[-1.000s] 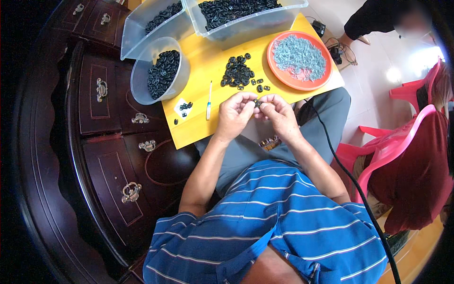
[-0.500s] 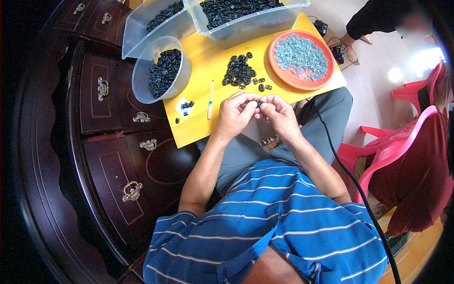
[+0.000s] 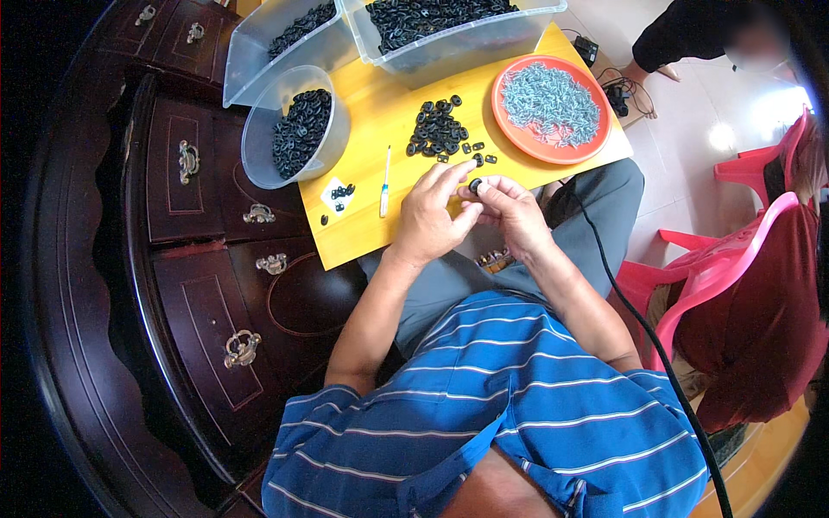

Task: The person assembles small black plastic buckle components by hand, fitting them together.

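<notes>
Upper garment: blue shirt [image 3: 484, 388], on the wearer's side of both hands; thin white stripes, dark-edged, run across it. Collar [image 3: 427, 483]: blue, open, farthest from the hands. Left sleeve [image 3: 311, 423] and right sleeve [image 3: 673, 401]: short, striped, ending well short of the left hand [image 3: 429, 216] and right hand [image 3: 514, 220]. Trousers [image 3: 600, 198]: grey, outward of the right hand. Hands and forearms: bare.

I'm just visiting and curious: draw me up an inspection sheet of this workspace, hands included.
Surface: yellow tabletop.
Job's things: black pieces heaped mid-table; orange plate of silvery, screw-like bits; screwdriver-like tool lying left of the hands.
Clutter: white sheet bearing a few small black pieces.
Hands: left hand has thumb and fingers apart; right hand pinches a dark piece.
Cables: tangled cords on the floor beyond the plate.
Surroundings: dark drawers left, pink chair right.
</notes>
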The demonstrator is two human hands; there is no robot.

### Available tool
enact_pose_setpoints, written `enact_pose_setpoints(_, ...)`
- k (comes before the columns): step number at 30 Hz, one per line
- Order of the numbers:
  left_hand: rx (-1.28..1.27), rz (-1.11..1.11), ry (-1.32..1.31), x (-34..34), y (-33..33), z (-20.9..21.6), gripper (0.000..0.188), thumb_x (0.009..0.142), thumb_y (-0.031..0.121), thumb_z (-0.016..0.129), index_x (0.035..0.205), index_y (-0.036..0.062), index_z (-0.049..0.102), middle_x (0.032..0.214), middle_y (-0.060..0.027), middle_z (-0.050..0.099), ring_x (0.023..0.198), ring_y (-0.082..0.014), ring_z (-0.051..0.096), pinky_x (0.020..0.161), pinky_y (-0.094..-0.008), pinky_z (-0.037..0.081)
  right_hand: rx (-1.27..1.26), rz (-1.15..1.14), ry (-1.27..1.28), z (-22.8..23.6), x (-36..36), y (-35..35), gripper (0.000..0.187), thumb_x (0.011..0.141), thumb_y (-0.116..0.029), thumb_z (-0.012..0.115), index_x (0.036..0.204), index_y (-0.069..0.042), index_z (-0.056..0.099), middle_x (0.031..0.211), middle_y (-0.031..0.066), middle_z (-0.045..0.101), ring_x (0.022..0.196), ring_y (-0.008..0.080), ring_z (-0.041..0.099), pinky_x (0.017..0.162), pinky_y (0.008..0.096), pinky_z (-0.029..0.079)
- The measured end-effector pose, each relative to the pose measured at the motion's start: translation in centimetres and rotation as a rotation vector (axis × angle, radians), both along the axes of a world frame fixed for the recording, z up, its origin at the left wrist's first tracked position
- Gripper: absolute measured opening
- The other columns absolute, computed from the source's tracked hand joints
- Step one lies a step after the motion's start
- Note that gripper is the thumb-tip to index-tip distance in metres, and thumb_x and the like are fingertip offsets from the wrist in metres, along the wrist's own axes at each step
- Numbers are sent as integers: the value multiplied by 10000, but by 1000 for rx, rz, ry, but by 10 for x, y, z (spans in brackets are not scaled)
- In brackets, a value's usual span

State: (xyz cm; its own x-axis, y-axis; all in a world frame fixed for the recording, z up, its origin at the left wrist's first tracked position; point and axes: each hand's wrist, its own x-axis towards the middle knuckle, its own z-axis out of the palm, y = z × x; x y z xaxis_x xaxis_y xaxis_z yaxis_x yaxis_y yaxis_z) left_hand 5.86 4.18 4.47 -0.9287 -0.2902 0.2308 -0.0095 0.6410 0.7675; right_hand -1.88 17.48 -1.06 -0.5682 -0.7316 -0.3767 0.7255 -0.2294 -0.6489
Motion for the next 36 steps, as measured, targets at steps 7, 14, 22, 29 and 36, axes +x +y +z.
enact_pose_setpoints(7,-356,33,126,-1,-1,-20,359,735,90,725,1086,59,657,991,-103,644,876,-289,639,751,-387,542,-86,17,-116,-15,3,1,129,951,-177,614,1025,-78,653,976,34,693,868,127,658,842,288,529)
enact_pose_setpoints(14,-244,0,145,-2,0,-14,242,759,110,743,981,37,681,923,-107,664,840,-293,650,742,-386,539,-81,-15,-179,-12,-1,6,133,944,-178,613,1019,-80,661,955,23,690,851,117,659,802,282,548)
enact_pose_setpoints(22,-194,-42,87,-1,-3,-10,244,775,67,732,1007,5,685,958,-134,675,882,-299,667,782,-368,536,-97,-13,-158,-16,0,6,140,942,-180,616,1017,-73,666,923,23,693,805,110,656,774,275,540)
enact_pose_setpoints(29,-165,-79,63,-1,-9,-12,221,792,56,715,1002,1,677,958,-143,675,875,-305,668,778,-370,535,-39,-58,-73,-13,7,1,116,936,-173,630,956,-68,677,869,11,690,765,92,638,761,254,521)
enact_pose_setpoints(36,-154,-107,94,-4,-14,-15,183,796,27,704,974,-4,678,916,-141,678,843,-302,671,756,-364,538,-17,-87,-14,-11,9,-1,124,943,-171,618,921,-64,678,849,16,684,761,84,631,755,236,509)
